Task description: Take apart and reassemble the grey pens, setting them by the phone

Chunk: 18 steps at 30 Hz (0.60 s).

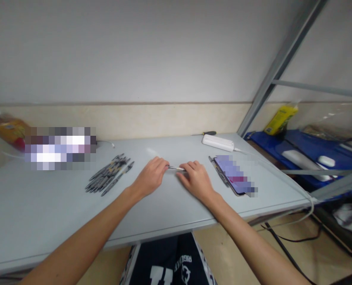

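My left hand (151, 176) and my right hand (196, 179) rest on the grey table (45, 209), close together, knuckles up and fingers curled. Between their fingertips runs a thin silvery rod-like piece (176, 168), perhaps a pen part; both hands pinch its ends. A pile of several dark pens (110, 175) lies just left of my left hand. A phone (232, 175) lies flat to the right of my right hand.
A white power bank (218, 142) with a cable and a small screwdriver (204, 133) lie at the table's back. A metal shelf frame (278, 65) and a blue tray (307, 148) with white items stand on the right. Cables hang off the right edge.
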### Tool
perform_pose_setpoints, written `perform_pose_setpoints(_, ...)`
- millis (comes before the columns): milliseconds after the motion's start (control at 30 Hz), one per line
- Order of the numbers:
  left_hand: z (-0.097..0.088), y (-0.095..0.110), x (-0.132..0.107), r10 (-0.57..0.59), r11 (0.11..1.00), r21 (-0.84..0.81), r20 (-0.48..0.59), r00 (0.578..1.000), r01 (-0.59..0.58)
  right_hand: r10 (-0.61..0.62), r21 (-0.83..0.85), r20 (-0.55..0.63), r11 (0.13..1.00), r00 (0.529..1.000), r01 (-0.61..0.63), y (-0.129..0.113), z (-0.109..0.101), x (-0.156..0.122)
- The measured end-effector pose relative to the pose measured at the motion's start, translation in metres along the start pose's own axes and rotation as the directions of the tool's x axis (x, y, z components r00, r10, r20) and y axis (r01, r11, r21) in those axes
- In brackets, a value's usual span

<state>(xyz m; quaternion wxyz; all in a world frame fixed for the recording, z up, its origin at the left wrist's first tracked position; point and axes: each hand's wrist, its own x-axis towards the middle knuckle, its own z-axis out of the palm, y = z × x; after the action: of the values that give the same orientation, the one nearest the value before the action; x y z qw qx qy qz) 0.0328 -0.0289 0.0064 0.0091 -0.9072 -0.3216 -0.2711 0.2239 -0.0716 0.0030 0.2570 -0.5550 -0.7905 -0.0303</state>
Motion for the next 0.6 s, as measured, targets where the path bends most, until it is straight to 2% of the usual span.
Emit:
perform_pose_setpoints(100, 0.003, 0.008, 0.002, 0.026, 0.996, 0.085, 0.076, 0.997, -0.032, 0.038, -0.204, 0.05, 0.979, 0.998, -0.027, -0.009, 0.0, 0.001)
perform_pose_setpoints(167, 0.003, 0.014, 0.003, 0.059, 0.982, 0.173, 0.128, 0.99, -0.08, 0.047, -0.265, 0.108, 0.964, 0.993, -0.017, -0.016, 0.002, 0.001)
perform_pose_setpoints(267, 0.001, 0.025, 0.005, 0.115, 0.935, 0.313, 0.178, 0.977, -0.167, 0.151, -0.28, 0.214, 0.956, 0.965, -0.088, -0.021, 0.005, 0.001)
perform_pose_setpoints(333, 0.0, 0.03, 0.005, 0.119, 0.914, 0.366, 0.175, 0.977, -0.177, 0.233, -0.279, 0.254, 0.947, 0.939, -0.16, -0.02, 0.003, 0.003)
perform_pose_setpoints(400, 0.001, 0.033, 0.004, 0.104, 0.907, 0.386, 0.184, 0.977, -0.169, 0.25, -0.25, 0.318, 0.953, 0.915, -0.173, -0.018, -0.002, 0.008)
perform_pose_setpoints(467, 0.003, 0.034, 0.003, 0.067, 0.905, 0.402, 0.195, 0.978, -0.142, 0.191, -0.146, 0.453, 0.979, 0.871, -0.139, -0.017, -0.011, 0.017)
perform_pose_setpoints(533, 0.005, 0.033, 0.001, 0.017, 0.903, 0.419, 0.197, 0.98, -0.1, 0.082, 0.022, 0.617, 0.992, 0.782, -0.122, -0.017, -0.018, 0.026)
perform_pose_setpoints(567, 0.006, 0.032, 0.0, -0.013, 0.902, 0.424, 0.2, 0.98, -0.075, 0.049, 0.068, 0.673, 0.989, 0.738, -0.128, -0.018, -0.02, 0.029)
perform_pose_setpoints(600, 0.006, 0.032, -0.001, -0.045, 0.903, 0.426, 0.212, 0.976, -0.051, 0.031, 0.088, 0.698, 0.988, 0.716, -0.129, -0.019, -0.021, 0.032)
